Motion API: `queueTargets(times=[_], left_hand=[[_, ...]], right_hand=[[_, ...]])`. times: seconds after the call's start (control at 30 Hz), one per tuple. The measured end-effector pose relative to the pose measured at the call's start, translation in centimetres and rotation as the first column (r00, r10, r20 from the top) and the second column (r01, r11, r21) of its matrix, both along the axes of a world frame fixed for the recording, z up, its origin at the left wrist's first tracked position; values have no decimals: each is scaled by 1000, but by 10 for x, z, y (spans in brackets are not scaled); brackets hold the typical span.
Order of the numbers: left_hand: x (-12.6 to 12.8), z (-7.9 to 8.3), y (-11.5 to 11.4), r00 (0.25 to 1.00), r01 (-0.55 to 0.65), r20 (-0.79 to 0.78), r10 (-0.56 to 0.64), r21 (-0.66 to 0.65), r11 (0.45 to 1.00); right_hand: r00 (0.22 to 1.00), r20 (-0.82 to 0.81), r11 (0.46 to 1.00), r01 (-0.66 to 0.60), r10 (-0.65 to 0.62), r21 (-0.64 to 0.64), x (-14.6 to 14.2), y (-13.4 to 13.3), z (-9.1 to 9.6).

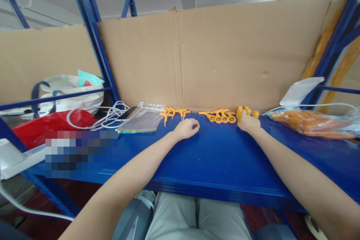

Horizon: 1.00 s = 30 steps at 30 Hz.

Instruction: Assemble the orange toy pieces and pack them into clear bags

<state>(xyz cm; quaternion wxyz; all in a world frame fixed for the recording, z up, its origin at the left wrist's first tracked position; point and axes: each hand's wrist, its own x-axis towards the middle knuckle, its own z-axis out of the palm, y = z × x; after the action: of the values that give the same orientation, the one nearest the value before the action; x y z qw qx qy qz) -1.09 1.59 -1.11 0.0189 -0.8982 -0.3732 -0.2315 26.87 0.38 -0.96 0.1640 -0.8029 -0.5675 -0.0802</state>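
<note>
My left hand rests on the blue tabletop, fingers loosely curled with a gap between thumb and fingertips and nothing between them. Just behind it lie several orange corkscrews with T-shaped handles and metal spirals. To its right, several orange pieces with round, ring-like ends form a row. My right hand reaches into a group of small orange-yellow knob-like pieces. Its fingers are closed around one, mostly hidden by the hand; other pieces stand around the fingers.
A clear plastic bag lies left of the corkscrews, beside white cables. Farther left are a red bag and a white tote. A bag of orange parts lies at right. Cardboard stands behind the blue table.
</note>
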Motion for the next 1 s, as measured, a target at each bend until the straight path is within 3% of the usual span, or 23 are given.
queueTargets(times=[0.13, 0.27, 0.33, 0.4, 0.53, 0.77, 0.9, 1.0], left_hand=[[-10, 4, 8, 971, -232, 79, 226, 75, 970], [-22, 8, 12, 798, -602, 40, 601, 6, 798], [-27, 8, 13, 715, -699, -29, 699, -78, 711], [-30, 7, 15, 690, -723, -100, 717, -155, 674], [-33, 5, 21, 737, -676, -155, 658, -178, 715], [-35, 1, 29, 805, -594, -107, 584, -178, 785], [-34, 0, 32, 840, -541, -17, 543, -112, 834], [-30, 2, 29, 895, -441, 50, 443, -38, 896]], right_hand=[[1000, 16, 1000, -7, 7, -8, -1, -1, 1], [1000, 6, 1000, -6, 7, -25, -2, -2, 1], [1000, 16, 1000, -21, 21, -20, -1, -2, 0], [999, 29, 999, -32, 33, -6, 0, 0, -1], [999, 19, 999, -33, 33, -17, 0, 1, -1], [1000, 1, 999, -29, 29, -23, 1, 1, 0], [999, 15, 999, -49, 49, -4, 4, 3, -3], [999, 19, 999, -49, 50, -12, 3, 3, -2]])
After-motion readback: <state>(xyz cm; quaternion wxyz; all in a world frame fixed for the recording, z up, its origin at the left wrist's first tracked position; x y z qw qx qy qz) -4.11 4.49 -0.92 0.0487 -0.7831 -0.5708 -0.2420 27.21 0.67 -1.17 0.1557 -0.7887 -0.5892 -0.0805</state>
